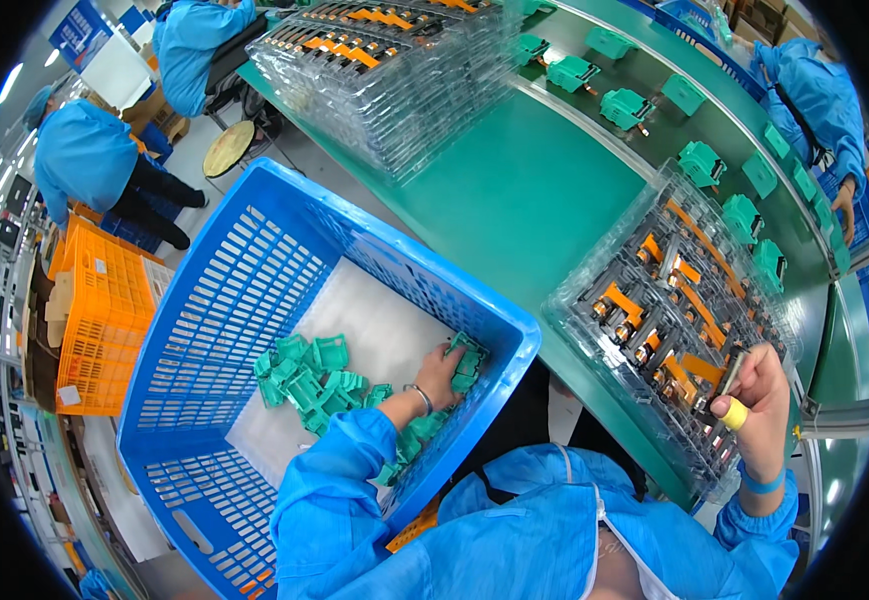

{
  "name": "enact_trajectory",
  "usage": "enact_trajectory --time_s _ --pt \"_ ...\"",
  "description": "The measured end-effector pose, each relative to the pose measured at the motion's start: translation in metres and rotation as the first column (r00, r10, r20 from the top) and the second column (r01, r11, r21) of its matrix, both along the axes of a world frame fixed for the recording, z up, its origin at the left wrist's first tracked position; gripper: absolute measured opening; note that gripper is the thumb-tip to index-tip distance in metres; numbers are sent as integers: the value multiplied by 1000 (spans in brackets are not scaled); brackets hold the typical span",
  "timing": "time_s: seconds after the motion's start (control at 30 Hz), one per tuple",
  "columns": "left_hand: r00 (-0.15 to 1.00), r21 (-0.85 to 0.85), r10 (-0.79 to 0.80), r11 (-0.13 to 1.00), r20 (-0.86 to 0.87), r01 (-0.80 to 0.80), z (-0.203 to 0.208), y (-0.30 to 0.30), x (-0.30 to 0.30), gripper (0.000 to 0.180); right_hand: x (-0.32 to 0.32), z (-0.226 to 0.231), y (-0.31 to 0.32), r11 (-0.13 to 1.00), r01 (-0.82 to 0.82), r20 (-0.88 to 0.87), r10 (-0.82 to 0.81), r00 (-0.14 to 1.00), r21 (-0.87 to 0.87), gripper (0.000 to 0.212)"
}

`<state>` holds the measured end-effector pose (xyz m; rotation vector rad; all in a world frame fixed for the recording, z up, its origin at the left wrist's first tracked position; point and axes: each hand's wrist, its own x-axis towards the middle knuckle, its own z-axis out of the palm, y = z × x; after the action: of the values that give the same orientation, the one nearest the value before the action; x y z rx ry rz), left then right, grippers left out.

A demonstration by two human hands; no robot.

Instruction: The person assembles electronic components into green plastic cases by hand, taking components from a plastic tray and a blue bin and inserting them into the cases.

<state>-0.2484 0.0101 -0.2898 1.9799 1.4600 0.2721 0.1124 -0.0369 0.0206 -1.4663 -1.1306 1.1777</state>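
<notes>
My left hand point(438, 380) reaches down into a large blue plastic basket point(254, 250), its fingers closed on a green plastic housing point(468, 362) by the right wall. A heap of similar green housings point(314, 385) lies on the white liner point(369, 305) at the basket's bottom. Over the near right edge of a clear tray point(579, 285), my right hand point(762, 400) pinches a small dark part point(730, 370) between thumb and fingers; an orange ribbon strip point(701, 369) appears to join it. A yellow cover wraps one digit. More parts with orange strips fill the tray.
A tall stack of clear trays point(384, 100) stands on the green table point(474, 190). Green housings point(622, 106) sit in rows along the conveyor point(654, 60) beyond. Left are an orange crate point(109, 320) and a stool point(228, 148). Co-workers in blue point(89, 155) are farther off.
</notes>
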Motion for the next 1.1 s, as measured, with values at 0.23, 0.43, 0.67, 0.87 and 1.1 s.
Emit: enact_trajectory --time_s 0.23,0.43,0.67,0.87,1.1 --pt "906 252 -328 884 -269 395 -11 -4 -2 78 12 -17 6 993 -81 -151 68 986 -86 46" --pt "957 179 -285 940 -61 291 -12 -4 -26 63 6 -27 14 999 -36 -298 32 954 -9 34" --pt "246 -491 632 746 735 -450 22 -5 -84 46 8 -24 19 999 -35 -435 32 900 1 27" --pt "-102 -503 493 853 864 -136 186 5 -54 52 17 -26 11 999 -35 -552 27 834 -3 22" --pt "-281 -516 532 846 799 135 274 6 18 42 10 -7 14 988 -157 -723 100 684 -11 12"
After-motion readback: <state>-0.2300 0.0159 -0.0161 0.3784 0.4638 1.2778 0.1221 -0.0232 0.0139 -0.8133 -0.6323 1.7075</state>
